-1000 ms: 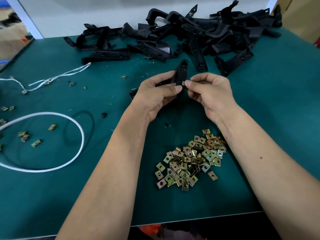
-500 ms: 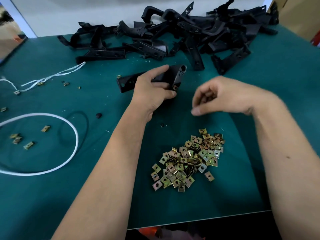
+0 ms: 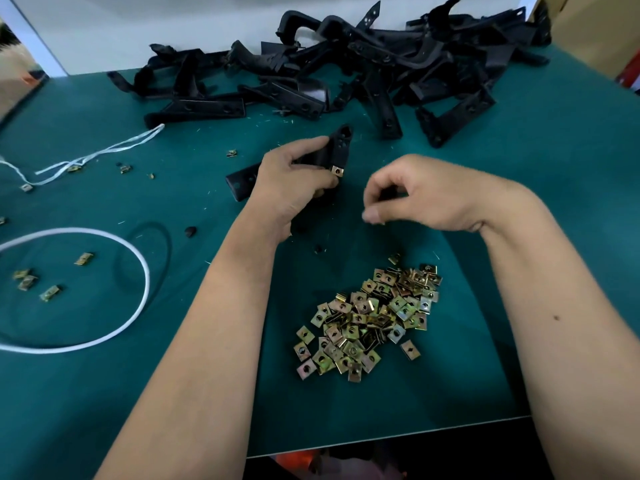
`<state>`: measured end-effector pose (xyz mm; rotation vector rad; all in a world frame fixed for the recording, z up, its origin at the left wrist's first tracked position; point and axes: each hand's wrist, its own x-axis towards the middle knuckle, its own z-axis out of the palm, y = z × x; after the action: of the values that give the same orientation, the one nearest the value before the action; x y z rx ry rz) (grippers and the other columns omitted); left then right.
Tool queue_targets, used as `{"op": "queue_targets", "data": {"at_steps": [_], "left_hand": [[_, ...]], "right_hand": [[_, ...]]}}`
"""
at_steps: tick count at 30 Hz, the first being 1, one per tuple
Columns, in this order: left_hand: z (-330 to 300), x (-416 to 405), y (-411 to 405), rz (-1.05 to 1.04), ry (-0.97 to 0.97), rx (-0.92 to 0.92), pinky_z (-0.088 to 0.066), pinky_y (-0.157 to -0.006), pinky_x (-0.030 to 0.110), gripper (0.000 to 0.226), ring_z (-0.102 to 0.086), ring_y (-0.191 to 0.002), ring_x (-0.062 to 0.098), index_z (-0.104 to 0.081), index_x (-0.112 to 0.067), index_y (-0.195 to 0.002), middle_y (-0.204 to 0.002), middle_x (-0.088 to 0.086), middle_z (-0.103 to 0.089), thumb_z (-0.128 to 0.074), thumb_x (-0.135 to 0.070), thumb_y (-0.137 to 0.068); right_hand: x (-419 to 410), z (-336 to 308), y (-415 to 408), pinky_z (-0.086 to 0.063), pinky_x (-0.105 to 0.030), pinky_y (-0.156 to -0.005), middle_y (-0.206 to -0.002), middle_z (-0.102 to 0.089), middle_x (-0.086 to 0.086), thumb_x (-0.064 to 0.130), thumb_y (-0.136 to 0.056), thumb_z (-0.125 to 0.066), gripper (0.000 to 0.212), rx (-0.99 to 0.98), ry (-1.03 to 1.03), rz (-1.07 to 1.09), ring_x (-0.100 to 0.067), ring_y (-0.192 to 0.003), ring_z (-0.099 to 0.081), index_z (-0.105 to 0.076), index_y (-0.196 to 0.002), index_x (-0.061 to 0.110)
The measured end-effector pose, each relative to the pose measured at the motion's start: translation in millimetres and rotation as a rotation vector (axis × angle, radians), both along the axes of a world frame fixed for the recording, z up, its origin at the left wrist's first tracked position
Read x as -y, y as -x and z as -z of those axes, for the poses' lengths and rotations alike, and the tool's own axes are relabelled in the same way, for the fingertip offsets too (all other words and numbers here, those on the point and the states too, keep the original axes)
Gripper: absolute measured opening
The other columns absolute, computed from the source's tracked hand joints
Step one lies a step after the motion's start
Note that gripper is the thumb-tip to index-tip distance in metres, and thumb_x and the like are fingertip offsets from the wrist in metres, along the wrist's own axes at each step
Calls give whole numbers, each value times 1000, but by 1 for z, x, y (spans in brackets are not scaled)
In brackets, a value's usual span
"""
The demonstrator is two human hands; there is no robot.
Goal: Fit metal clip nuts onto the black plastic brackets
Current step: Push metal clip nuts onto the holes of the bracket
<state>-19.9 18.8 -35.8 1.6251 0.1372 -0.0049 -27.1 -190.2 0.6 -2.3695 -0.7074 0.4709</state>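
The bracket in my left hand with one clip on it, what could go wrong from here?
1. The fitted clip nut sits at the bracket edge; only the left hand holds the part, so it may slip off if not fully seated.
2. The right hand hovers above the loose clip nut pile and could scatter it.

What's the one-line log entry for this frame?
left hand: grips black bracket, clip nut fitted | right hand: fingers curled, apparently empty, above clip nut pile
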Motion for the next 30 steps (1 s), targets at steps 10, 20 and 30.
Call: {"op": "queue_targets", "data": {"at_steps": [10, 20, 30], "left_hand": [[-4, 2, 3, 21, 20, 1, -55, -78, 27, 67, -63, -80, 14, -67, -31, -131, -73, -6, -73, -72, 6, -75], [-3, 6, 5, 1, -2, 22, -54, -67, 17, 44, -68, -66, 2, -71, -19, -122, -84, -4, -74, -81, -3, -82], [2, 6, 3, -77, -32, 42, -62, -78, 30, 26, -75, -73, 16, -79, -19, -99, -86, 5, -76, -79, 2, -83]], "right_hand": [[-16, 26, -9, -60, -23, -68, -86, -72, -17, -15, -91, -64, 17, -215, -889, 576, -23, -76, -76, -69, -101, -2], [-32, 31, -4, -59, -26, -57, -77, -75, -11, 0, -93, -71, 5, -153, -912, 579, -27, -68, -76, -66, -94, 2], [-36, 36, -6, -34, -17, -42, -60, -59, 5, 14, -99, -66, 8, -20, -798, 701, -6, -49, -46, -64, -91, 11]]}}
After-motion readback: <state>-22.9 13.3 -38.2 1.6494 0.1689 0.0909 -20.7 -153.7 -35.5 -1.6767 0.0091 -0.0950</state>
